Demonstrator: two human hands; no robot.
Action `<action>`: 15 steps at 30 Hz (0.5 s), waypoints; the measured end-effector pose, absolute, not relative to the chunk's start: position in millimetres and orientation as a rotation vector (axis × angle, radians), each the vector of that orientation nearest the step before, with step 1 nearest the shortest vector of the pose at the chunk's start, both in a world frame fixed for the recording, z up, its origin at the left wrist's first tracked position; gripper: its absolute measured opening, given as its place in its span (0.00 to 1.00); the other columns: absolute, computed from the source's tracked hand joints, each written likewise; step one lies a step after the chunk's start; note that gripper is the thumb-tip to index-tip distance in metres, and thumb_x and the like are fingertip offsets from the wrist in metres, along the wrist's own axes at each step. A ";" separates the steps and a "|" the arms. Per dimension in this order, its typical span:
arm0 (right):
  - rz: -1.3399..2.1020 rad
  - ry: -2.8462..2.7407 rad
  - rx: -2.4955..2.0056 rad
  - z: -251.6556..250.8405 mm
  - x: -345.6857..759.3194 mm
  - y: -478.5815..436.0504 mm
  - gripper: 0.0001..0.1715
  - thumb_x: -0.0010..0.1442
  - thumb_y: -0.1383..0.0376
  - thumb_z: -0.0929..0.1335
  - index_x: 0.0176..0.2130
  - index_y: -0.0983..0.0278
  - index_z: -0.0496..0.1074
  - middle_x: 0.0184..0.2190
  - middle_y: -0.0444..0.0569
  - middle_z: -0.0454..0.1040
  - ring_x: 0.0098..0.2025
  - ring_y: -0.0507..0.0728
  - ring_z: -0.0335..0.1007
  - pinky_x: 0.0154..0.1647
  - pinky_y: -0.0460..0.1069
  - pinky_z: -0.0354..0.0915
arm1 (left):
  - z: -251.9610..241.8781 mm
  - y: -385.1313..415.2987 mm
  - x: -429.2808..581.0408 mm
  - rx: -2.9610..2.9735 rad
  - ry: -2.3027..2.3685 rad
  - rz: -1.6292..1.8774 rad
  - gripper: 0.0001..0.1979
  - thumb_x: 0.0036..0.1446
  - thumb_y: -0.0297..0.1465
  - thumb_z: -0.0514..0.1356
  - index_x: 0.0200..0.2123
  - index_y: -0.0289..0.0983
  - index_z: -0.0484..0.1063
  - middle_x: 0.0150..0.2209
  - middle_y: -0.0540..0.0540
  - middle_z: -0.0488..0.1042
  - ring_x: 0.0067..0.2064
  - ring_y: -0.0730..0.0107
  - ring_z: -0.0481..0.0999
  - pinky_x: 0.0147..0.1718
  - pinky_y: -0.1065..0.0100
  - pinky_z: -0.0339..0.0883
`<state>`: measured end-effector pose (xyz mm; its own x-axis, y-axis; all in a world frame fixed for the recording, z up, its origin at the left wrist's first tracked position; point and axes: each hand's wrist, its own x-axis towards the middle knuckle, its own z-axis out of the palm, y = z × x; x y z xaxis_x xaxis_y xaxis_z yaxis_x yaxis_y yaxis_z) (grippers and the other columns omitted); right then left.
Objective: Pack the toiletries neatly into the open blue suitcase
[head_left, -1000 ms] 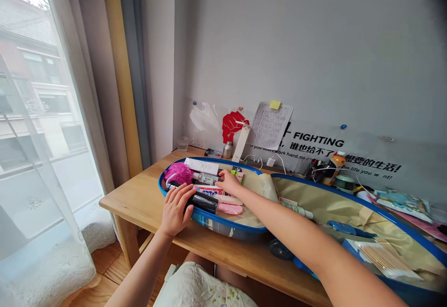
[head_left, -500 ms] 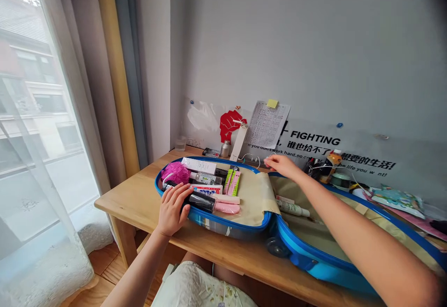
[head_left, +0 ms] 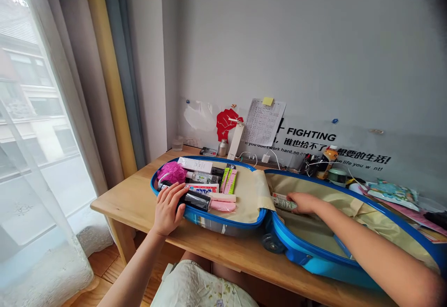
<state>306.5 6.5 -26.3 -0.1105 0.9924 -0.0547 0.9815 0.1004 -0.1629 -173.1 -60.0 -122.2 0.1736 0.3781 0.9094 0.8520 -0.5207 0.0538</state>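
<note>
Mid-right, the right hand curls round a white-green plastic tube, likely light, squeezable, best held endwise; the left hand rests loosely splayed.

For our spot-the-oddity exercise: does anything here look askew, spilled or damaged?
Yes: the printed sheet on the wall hangs askew, its sides slanting. I see no spill or damage in the open suitcase.

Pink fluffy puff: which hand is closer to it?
The left hand. It rests at the near rim of the suitcase, just in front of the pink puff; the right hand is farther, at the green-and-white tube in the other half.
</note>
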 end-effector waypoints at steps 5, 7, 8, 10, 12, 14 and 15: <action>0.209 -2.300 -2.041 -15.2 304.7 7.1 0.14 0.32 0.68 0.74 0.21 0.57 0.67 0.26 0.51 0.76 0.30 0.63 0.75 0.30 0.52 0.62 | -124.3 -59.4 -173.7 -1.986 -1.182 -1.322 0.23 0.70 0.39 0.44 0.57 0.39 0.70 0.55 0.40 0.76 0.59 0.57 0.71 0.61 0.56 0.55; 0.196 -2.287 -2.035 -2.5 307.5 6.8 0.13 0.34 0.67 0.74 0.24 0.57 0.69 0.27 0.50 0.77 0.31 0.62 0.75 0.30 0.51 0.62 | -125.8 -58.9 -173.8 -1.990 -1.211 -1.318 0.23 0.69 0.40 0.44 0.58 0.39 0.70 0.56 0.40 0.76 0.59 0.57 0.71 0.62 0.56 0.54; 0.190 -2.276 -2.035 5.1 309.8 6.6 0.13 0.35 0.66 0.74 0.25 0.57 0.70 0.28 0.49 0.78 0.30 0.62 0.75 0.30 0.51 0.61 | -126.5 -58.6 -173.7 -1.993 -1.222 -1.318 0.23 0.69 0.40 0.44 0.58 0.40 0.70 0.56 0.41 0.76 0.59 0.56 0.71 0.62 0.56 0.54; 0.170 -2.241 -2.043 21.4 315.1 6.7 0.12 0.38 0.64 0.74 0.27 0.57 0.71 0.27 0.48 0.78 0.30 0.62 0.74 0.30 0.51 0.61 | -127.4 -58.4 -173.4 -1.994 -1.229 -1.329 0.23 0.69 0.40 0.44 0.58 0.40 0.70 0.56 0.41 0.75 0.60 0.56 0.71 0.62 0.55 0.54; 0.138 -2.199 -2.056 37.8 318.6 7.3 0.13 0.41 0.61 0.74 0.31 0.57 0.72 0.28 0.48 0.78 0.31 0.62 0.74 0.30 0.50 0.61 | -127.4 -58.5 -172.8 -1.991 -1.226 -1.343 0.23 0.69 0.40 0.44 0.57 0.40 0.71 0.56 0.41 0.76 0.59 0.56 0.71 0.62 0.55 0.54; 0.094 -2.144 -2.063 53.1 315.4 8.2 0.16 0.44 0.59 0.73 0.36 0.58 0.74 0.32 0.50 0.79 0.33 0.61 0.75 0.31 0.50 0.62 | -126.8 -58.9 -172.4 -1.988 -1.227 -1.344 0.23 0.69 0.40 0.44 0.57 0.40 0.71 0.56 0.41 0.76 0.59 0.56 0.71 0.61 0.55 0.55; 0.064 -2.108 -2.053 59.8 309.6 8.4 0.18 0.45 0.58 0.73 0.38 0.59 0.74 0.34 0.50 0.79 0.34 0.61 0.75 0.32 0.50 0.62 | -126.3 -59.1 -172.2 -1.988 -1.224 -1.340 0.23 0.69 0.40 0.44 0.57 0.40 0.71 0.56 0.41 0.76 0.59 0.56 0.71 0.61 0.55 0.55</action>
